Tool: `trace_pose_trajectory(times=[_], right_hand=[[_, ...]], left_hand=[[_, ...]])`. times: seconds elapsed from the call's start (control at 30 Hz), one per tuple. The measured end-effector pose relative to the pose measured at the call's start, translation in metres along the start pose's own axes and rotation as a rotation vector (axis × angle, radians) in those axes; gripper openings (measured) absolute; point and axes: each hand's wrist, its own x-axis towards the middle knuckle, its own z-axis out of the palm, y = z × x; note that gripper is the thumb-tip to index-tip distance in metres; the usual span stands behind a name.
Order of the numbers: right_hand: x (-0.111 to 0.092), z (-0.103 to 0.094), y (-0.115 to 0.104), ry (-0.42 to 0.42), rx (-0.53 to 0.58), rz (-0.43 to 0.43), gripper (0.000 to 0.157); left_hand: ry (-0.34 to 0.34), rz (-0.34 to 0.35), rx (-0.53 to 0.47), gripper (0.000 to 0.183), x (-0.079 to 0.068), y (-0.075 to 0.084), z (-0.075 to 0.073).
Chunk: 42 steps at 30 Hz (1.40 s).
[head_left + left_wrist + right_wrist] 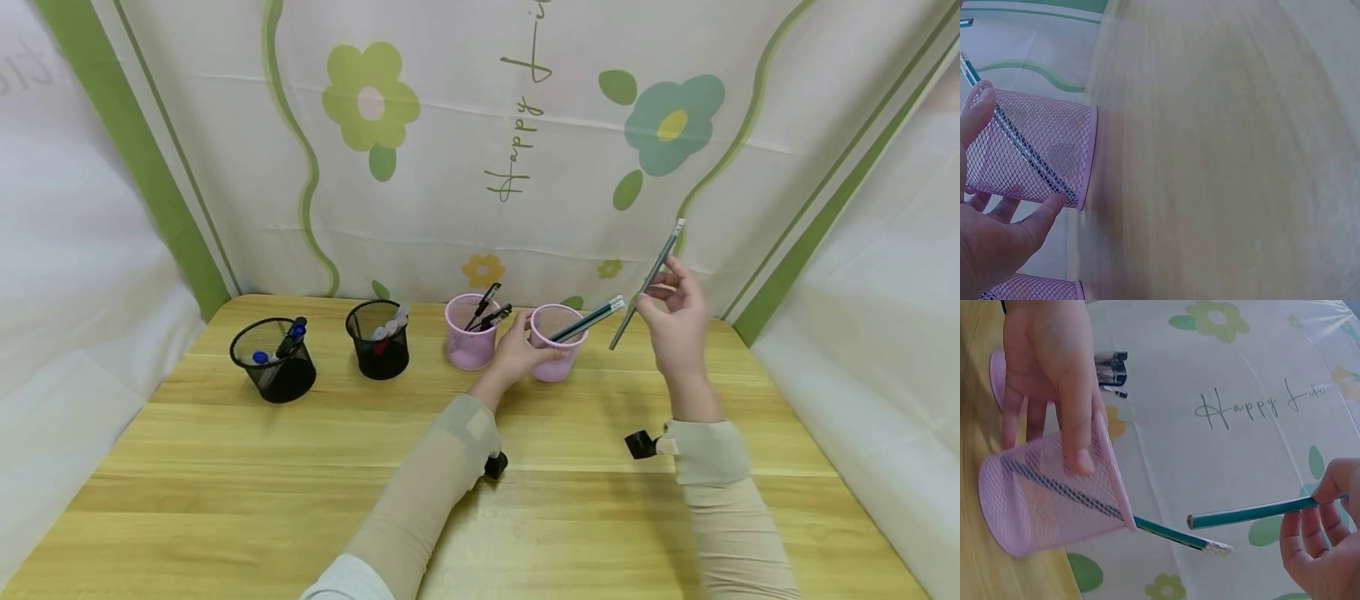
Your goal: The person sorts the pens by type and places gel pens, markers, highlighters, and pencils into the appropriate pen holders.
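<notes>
My left hand [519,352] grips a pink mesh pen cup [553,372] on the table, its thumb at the rim and fingers round the side. Inside lean green pencils [594,318] with white erasers, sticking out to the right. To the right of this cup, my right hand [678,321] pinches another green pencil [1241,513] between thumb and fingers. That pencil is held in the air at a slant, eraser end up, and its lower end [1192,521] is apart from the cup in the right wrist view.
Left of the gripped cup stands a second pink mesh cup [471,350] with black pens [487,312]. Farther left are two black mesh cups, one with light-capped pens [388,328], the other [288,383] with blue-ended markers. A printed curtain [450,208] hangs behind the wooden table [262,500].
</notes>
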Motion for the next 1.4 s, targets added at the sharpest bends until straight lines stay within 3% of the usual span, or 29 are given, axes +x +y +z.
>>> trace_pose_trajectory(times=[0.2, 0.53, 0.9, 1.27, 1.4], right_hand=[[-0.006, 0.013, 0.012, 0.087, 0.212, 0.022, 0.056], [-0.013, 0.024, 0.03, 0.165, 0.349, 0.058, 0.049], [-0.023, 0.028, 0.05, 0.161, 0.277, 0.117, 0.044], [-0.033, 0.029, 0.061, 0.138, 0.203, 0.157, 0.021], [-0.035, 0.027, 0.063, 0.141, 0.165, 0.168, 0.021]], left_hand=[[-0.005, -0.005, -0.004, 0.085, 0.001, -0.002, 0.0], [-0.012, -0.014, -0.008, 0.087, 0.0, -0.001, 0.0], [0.0, -0.014, 0.014, 0.09, 0.001, 0.001, 0.001], [-0.008, 0.007, -0.021, 0.09, -0.002, 0.002, -0.001], [-0.007, 0.003, -0.017, 0.089, 0.0, 0.0, 0.0]])
